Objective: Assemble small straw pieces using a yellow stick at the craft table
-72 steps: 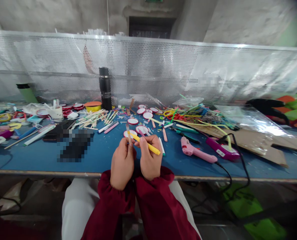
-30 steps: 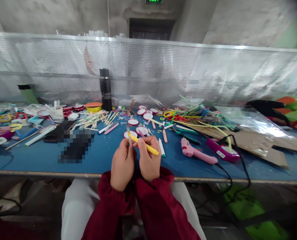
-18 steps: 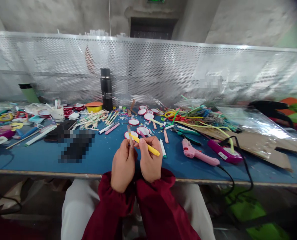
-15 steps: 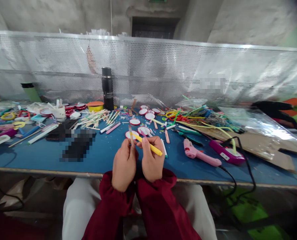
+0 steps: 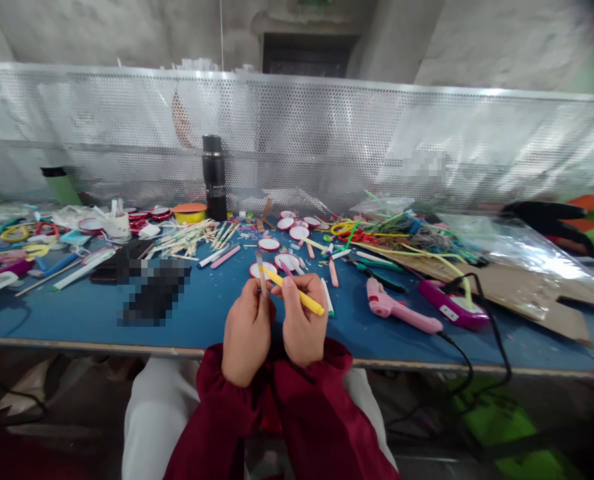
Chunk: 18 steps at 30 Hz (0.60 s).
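Observation:
My left hand [image 5: 247, 333] is closed on a thin flat stick [image 5: 260, 264] that looks like a wooden craft stick and stands nearly upright between thumb and fingers. A patch of yellow shows on its upper part. In my right hand [image 5: 304, 327] I grip a yellow marker [image 5: 311, 304], slanted so that its front end meets the stick or lies very close to it. Both hands are side by side above the front of the blue table. Just beyond them lie white discs with red rims [image 5: 269, 245].
Coloured sticks [image 5: 191, 237] lie in a pile to the left, near a black bottle [image 5: 214, 180]. On the right are a pink glue gun [image 5: 401, 310], a purple power strip [image 5: 454, 307] with cables, pliers [image 5: 379, 277] and cardboard [image 5: 527, 297]. A perforated metal screen [image 5: 317, 140] stands behind.
Both hands keep nearly the same place and the same hold on stick and marker. The view has shifted slightly, and the right leg shows less beside the sleeve.

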### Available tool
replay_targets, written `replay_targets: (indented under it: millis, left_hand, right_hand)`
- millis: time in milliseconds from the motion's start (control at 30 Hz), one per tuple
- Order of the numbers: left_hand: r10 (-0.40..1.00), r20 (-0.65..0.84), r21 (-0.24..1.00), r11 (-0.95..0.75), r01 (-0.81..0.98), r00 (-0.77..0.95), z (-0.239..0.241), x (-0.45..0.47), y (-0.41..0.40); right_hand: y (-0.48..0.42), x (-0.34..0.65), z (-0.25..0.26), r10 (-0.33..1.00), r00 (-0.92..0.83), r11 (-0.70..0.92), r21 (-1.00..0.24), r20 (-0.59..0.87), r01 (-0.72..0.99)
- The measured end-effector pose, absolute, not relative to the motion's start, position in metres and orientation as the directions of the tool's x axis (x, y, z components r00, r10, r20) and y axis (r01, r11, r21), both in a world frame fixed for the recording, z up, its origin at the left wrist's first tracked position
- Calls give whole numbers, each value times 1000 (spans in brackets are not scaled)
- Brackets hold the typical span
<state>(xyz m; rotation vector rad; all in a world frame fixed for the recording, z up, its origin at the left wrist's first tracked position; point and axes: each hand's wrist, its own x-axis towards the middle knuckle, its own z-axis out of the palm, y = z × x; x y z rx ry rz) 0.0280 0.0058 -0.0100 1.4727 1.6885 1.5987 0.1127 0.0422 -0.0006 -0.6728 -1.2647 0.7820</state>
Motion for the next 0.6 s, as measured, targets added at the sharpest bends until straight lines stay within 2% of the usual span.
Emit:
replay_targets:
  millis: [233, 433, 600]
  left_hand:
    - [855, 359, 890, -192, 413, -375, -9, 28, 5]
    - [850, 370, 885, -199, 422, -375, -10, 28, 5]
    - [852, 366, 886, -196, 420, -374, -11, 27, 7]
  right_hand:
    - [43, 113, 0, 815, 150, 577, -804, 559, -143]
    - [42, 112, 0, 807, 97, 590, -798, 582, -122]
    - [43, 111, -1, 820, 147, 571, -805, 553, -158]
